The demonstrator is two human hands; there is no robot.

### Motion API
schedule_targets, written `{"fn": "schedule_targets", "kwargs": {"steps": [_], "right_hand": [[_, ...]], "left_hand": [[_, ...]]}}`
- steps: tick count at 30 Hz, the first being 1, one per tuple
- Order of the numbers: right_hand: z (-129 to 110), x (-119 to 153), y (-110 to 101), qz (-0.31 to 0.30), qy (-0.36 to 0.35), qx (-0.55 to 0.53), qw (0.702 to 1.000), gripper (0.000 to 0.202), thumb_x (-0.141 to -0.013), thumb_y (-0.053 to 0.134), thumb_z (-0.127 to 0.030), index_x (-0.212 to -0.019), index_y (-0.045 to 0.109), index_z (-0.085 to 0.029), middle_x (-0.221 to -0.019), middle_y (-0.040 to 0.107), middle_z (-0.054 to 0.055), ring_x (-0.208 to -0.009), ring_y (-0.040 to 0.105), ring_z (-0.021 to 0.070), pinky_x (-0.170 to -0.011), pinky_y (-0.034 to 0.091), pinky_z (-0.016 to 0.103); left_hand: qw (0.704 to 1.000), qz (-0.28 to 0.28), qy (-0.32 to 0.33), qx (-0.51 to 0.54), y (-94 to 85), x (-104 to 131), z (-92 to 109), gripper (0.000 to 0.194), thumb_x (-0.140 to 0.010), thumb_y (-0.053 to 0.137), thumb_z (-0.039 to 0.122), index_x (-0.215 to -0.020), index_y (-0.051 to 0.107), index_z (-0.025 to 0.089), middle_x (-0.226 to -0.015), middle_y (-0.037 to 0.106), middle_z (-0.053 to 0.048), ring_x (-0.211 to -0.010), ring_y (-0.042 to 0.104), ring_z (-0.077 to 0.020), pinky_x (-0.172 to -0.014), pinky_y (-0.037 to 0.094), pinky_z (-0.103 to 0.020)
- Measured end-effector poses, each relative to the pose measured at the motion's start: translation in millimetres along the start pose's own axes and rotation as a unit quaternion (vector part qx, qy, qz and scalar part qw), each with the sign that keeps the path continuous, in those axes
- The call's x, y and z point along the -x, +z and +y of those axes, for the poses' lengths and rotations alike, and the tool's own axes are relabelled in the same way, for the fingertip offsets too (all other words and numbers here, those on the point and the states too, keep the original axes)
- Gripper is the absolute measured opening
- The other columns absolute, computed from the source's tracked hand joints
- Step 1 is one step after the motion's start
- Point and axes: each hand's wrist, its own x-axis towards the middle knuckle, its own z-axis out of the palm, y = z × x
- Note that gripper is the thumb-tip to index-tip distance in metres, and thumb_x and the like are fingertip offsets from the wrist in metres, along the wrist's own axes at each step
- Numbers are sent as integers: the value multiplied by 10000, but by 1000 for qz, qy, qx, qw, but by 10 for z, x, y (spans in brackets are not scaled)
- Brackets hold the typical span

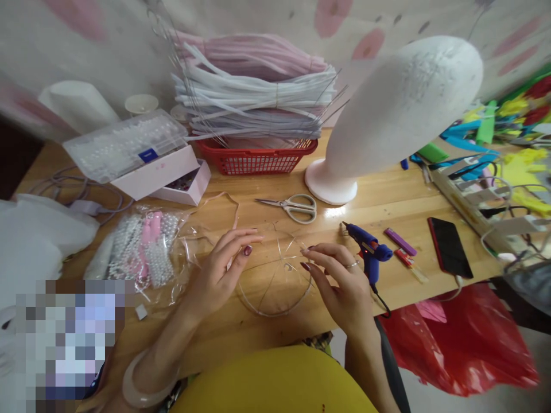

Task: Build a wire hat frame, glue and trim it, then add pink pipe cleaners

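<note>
A wood-grained worktop (372,201) is carrying a red basket (258,163) at the back, with a white form (400,109) standing just to its right and a pale box (200,184) sitting to its left. Scissors (286,204) are lying in front of the basket, and a bag of beads (161,261) is resting near the box. Farther right, a blue glue gun (369,250), a small purple object (400,241), a dark phone (450,248) and a power strip (460,205) are lying.
</note>
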Motion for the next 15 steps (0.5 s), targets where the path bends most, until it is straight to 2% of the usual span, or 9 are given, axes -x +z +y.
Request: {"fn": "schedule_targets", "kwargs": {"steps": [8, 15], "right_hand": [[42, 6, -4, 3, 0, 24, 1000, 235, -925, 570, -33, -1038, 670, -212, -957, 680, 38, -878, 659, 136, -739, 538, 254], [64, -10, -9, 7, -14, 22, 1000, 252, -914, 566, -10, -1035, 669, -205, -946, 679, 34, -872, 656, 128, -745, 533, 246]], "left_hand": [[1000, 4, -5, 7, 15, 18, 0, 260, -1031, 429, 298, -1184, 639, 310, -1278, 622, -28, -1281, 534, -183, -1116, 409, -376], [1000, 4, -3, 8, 15, 36, -16, 263, -1036, 426, 275, -1195, 632, 314, -1279, 609, -20, -1268, 532, -162, -1115, 400, -352]]}}
